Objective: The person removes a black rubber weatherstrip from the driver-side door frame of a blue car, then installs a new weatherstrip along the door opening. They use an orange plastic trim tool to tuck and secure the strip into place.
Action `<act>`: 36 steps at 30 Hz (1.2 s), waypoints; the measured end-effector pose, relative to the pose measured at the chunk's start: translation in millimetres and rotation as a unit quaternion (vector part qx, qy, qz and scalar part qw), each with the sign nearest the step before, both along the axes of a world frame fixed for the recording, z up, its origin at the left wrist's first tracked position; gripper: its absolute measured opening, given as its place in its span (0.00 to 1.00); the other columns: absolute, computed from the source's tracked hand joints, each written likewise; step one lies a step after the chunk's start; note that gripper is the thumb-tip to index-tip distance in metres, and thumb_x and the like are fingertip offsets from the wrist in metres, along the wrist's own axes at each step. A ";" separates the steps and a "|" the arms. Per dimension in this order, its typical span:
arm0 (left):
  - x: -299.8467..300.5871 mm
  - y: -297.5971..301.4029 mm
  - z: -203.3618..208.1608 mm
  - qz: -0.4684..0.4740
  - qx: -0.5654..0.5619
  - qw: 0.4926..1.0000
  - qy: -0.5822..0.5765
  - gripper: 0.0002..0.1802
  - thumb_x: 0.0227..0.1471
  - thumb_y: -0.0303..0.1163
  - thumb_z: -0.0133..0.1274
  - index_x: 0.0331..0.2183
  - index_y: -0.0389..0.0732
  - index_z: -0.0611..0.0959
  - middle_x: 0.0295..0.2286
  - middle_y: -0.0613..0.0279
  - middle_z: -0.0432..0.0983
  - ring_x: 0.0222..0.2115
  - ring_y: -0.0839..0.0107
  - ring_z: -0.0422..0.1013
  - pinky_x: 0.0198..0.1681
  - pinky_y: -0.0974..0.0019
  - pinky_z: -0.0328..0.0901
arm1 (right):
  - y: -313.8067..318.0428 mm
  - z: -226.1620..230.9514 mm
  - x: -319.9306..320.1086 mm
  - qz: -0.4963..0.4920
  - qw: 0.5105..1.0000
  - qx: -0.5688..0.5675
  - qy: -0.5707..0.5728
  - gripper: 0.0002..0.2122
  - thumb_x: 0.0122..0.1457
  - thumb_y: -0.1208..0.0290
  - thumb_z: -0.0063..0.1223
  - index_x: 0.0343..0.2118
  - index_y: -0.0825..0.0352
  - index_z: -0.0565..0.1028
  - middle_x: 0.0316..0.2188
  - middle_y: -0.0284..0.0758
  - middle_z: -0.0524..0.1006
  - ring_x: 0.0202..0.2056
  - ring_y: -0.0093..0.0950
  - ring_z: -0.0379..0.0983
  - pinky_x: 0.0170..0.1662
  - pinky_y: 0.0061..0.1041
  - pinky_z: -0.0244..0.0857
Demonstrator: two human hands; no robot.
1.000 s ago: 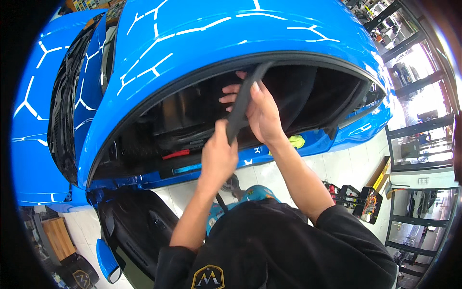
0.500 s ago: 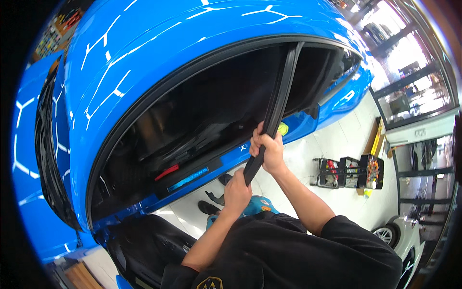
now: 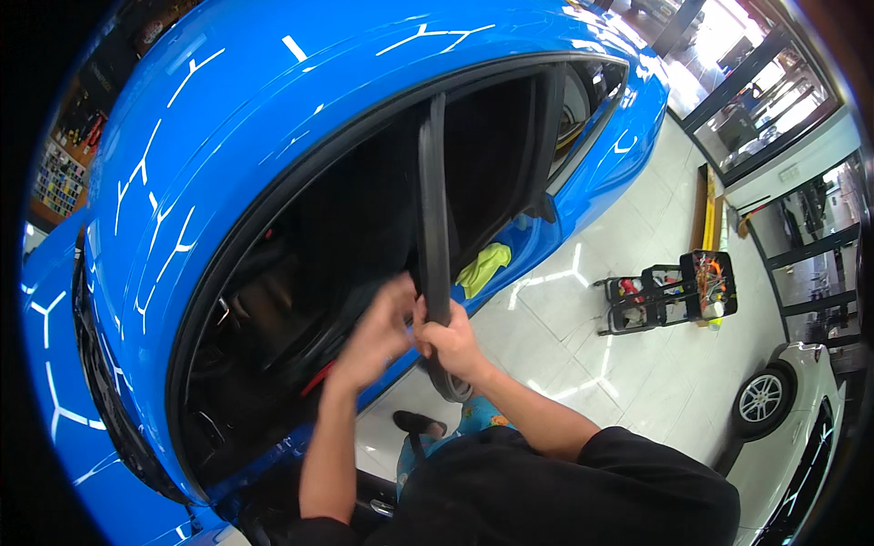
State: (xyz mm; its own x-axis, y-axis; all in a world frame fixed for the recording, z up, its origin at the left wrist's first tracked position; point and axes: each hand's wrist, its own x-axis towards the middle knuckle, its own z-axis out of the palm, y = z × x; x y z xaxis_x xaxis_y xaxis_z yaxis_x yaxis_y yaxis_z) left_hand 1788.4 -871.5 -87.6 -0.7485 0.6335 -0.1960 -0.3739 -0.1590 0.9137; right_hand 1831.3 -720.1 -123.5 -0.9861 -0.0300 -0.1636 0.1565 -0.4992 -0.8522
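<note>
A long black rubber strip (image 3: 435, 191), which looks like a door seal, hangs from the upper edge of the blue car's (image 3: 273, 100) door opening. Its lower end curls round below my hands. My right hand (image 3: 452, 341) wraps its fingers around the strip low down. Just left of it, my left hand (image 3: 375, 332) is smeared by motion, close to the strip; whether it touches it I cannot tell. Behind the strip, a yellow-green cloth (image 3: 484, 269) lies on the car's blue body below the side window. The cabin is dark.
A black tool cart (image 3: 665, 296) with tools stands on the tiled floor to the right. Beyond it a white car (image 3: 783, 428) is parked at lower right. A yellow level-like bar (image 3: 710, 218) lies by the glass doors. The blue hood (image 3: 55, 364) spreads at far left.
My left hand has come off the strip's lower end and risen to its left side. The strip now hangs more upright and further left. The view has shifted too.
</note>
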 end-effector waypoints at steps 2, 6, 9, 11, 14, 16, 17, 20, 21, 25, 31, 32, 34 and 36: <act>-46.6 20.1 44.7 0.149 -0.071 0.973 0.159 0.38 0.53 0.44 0.58 0.59 0.35 0.67 0.51 0.53 0.71 0.47 0.65 0.71 0.54 0.63 0.62 | -16.1 5.6 3.9 -0.004 1.000 -0.014 -0.017 0.06 0.49 0.78 0.51 0.30 0.66 0.67 0.19 0.31 0.68 0.17 0.21 0.65 0.22 0.22 0.59; -116.8 104.5 125.3 0.154 -0.324 0.914 0.190 0.35 0.57 0.42 0.53 0.58 0.29 0.67 0.41 0.45 0.78 0.41 0.56 0.76 0.51 0.58 0.67 | -26.8 23.0 3.7 -0.009 0.999 -0.007 -0.042 0.07 0.49 0.79 0.50 0.32 0.66 0.68 0.21 0.30 0.69 0.18 0.20 0.64 0.22 0.21 0.57; -124.4 122.9 101.2 0.256 -0.478 0.773 0.328 0.32 0.57 0.36 0.49 0.57 0.26 0.65 0.43 0.32 0.76 0.44 0.43 0.75 0.51 0.52 0.67 | -25.1 12.6 3.1 -0.020 1.000 -0.017 -0.012 0.08 0.50 0.80 0.49 0.33 0.65 0.68 0.21 0.30 0.68 0.19 0.19 0.64 0.22 0.21 0.57; -117.2 129.8 100.7 0.251 -0.468 0.789 0.308 0.31 0.56 0.34 0.47 0.57 0.26 0.64 0.43 0.27 0.74 0.47 0.38 0.72 0.53 0.49 0.65 | -18.2 2.6 3.9 -0.018 1.000 -0.016 -0.011 0.08 0.50 0.80 0.49 0.34 0.65 0.68 0.21 0.29 0.68 0.19 0.18 0.64 0.22 0.21 0.57; -111.9 134.6 100.0 0.246 -0.474 0.780 0.325 0.30 0.55 0.31 0.45 0.57 0.25 0.64 0.41 0.25 0.74 0.47 0.35 0.71 0.53 0.47 0.65 | -27.9 -13.1 0.5 -0.037 0.998 -0.011 0.039 0.08 0.50 0.80 0.48 0.33 0.66 0.68 0.21 0.29 0.68 0.20 0.18 0.64 0.22 0.20 0.57; -112.1 133.2 89.4 0.250 -0.472 0.768 0.354 0.28 0.54 0.30 0.45 0.55 0.25 0.65 0.40 0.25 0.75 0.46 0.35 0.71 0.51 0.45 0.65 | -33.4 -16.1 5.8 -0.046 0.998 -0.033 0.026 0.08 0.50 0.80 0.48 0.34 0.66 0.69 0.21 0.29 0.68 0.19 0.19 0.64 0.22 0.20 0.57; -110.4 134.7 88.6 0.245 -0.475 0.767 0.354 0.24 0.54 0.29 0.44 0.51 0.26 0.67 0.37 0.26 0.75 0.43 0.34 0.72 0.48 0.44 0.67 | -36.4 -16.0 8.1 -0.049 0.998 -0.046 0.019 0.08 0.50 0.80 0.48 0.35 0.67 0.69 0.21 0.29 0.68 0.19 0.19 0.64 0.22 0.20 0.57; -97.1 146.1 81.1 0.229 -0.453 0.784 0.358 0.19 0.55 0.27 0.44 0.47 0.27 0.67 0.33 0.27 0.76 0.38 0.35 0.74 0.43 0.44 0.69 | -30.0 -16.7 19.2 -0.038 0.995 -0.082 -0.042 0.06 0.51 0.78 0.50 0.33 0.64 0.68 0.21 0.26 0.67 0.20 0.17 0.63 0.23 0.20 0.57; -91.3 150.7 76.7 0.225 -0.454 0.788 0.349 0.18 0.55 0.27 0.45 0.46 0.27 0.66 0.32 0.27 0.76 0.37 0.35 0.74 0.42 0.44 0.69 | -28.2 -25.3 23.7 -0.041 0.995 -0.087 -0.028 0.06 0.52 0.78 0.50 0.32 0.64 0.68 0.21 0.26 0.67 0.20 0.17 0.63 0.23 0.20 0.57; -65.2 178.3 41.3 0.187 -0.416 0.814 0.359 0.16 0.54 0.25 0.45 0.43 0.28 0.63 0.28 0.28 0.75 0.33 0.33 0.74 0.38 0.43 0.69 | -10.3 -82.8 55.4 -0.109 0.993 -0.044 -0.013 0.09 0.52 0.77 0.52 0.37 0.66 0.71 0.26 0.28 0.73 0.24 0.19 0.68 0.27 0.21 0.61; -3.4 215.7 -33.2 0.114 -0.372 0.880 0.272 0.23 0.55 0.26 0.46 0.51 0.30 0.62 0.35 0.26 0.75 0.39 0.31 0.72 0.44 0.40 0.66 | 21.3 -155.3 123.3 -0.124 0.990 -0.060 -0.035 0.18 0.57 0.74 0.58 0.49 0.69 0.70 0.40 0.34 0.77 0.37 0.25 0.74 0.40 0.26 0.69; -7.5 213.2 -34.2 0.121 -0.357 0.886 0.269 0.24 0.55 0.26 0.46 0.51 0.31 0.62 0.36 0.26 0.75 0.39 0.31 0.72 0.44 0.41 0.65 | 28.1 -160.1 122.8 -0.115 0.990 -0.032 -0.069 0.16 0.57 0.74 0.59 0.47 0.68 0.70 0.36 0.33 0.77 0.33 0.23 0.74 0.36 0.25 0.68; -13.4 210.9 -30.6 0.111 -0.354 0.892 0.258 0.24 0.54 0.26 0.46 0.52 0.31 0.61 0.37 0.26 0.74 0.39 0.31 0.72 0.45 0.41 0.65 | 26.4 -173.0 114.7 -0.116 0.992 0.004 -0.047 0.12 0.56 0.74 0.58 0.42 0.67 0.71 0.30 0.31 0.76 0.28 0.20 0.72 0.31 0.22 0.66; -16.1 210.2 -22.4 0.077 -0.378 0.890 0.241 0.26 0.54 0.24 0.47 0.53 0.29 0.60 0.40 0.27 0.73 0.39 0.31 0.72 0.46 0.42 0.66 | 18.9 -178.3 111.8 -0.121 0.990 -0.031 -0.059 0.10 0.56 0.74 0.57 0.40 0.67 0.72 0.28 0.30 0.76 0.28 0.19 0.71 0.31 0.22 0.65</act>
State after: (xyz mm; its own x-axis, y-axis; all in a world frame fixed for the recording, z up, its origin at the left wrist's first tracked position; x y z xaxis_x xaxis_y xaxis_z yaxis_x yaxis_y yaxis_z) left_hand 1772.3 -661.2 -110.1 -0.9279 0.3389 -0.1554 0.0638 0.5550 0.8294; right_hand 1943.1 -701.1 -301.7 -0.9394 0.1919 -0.2840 0.1227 -0.5853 -0.8015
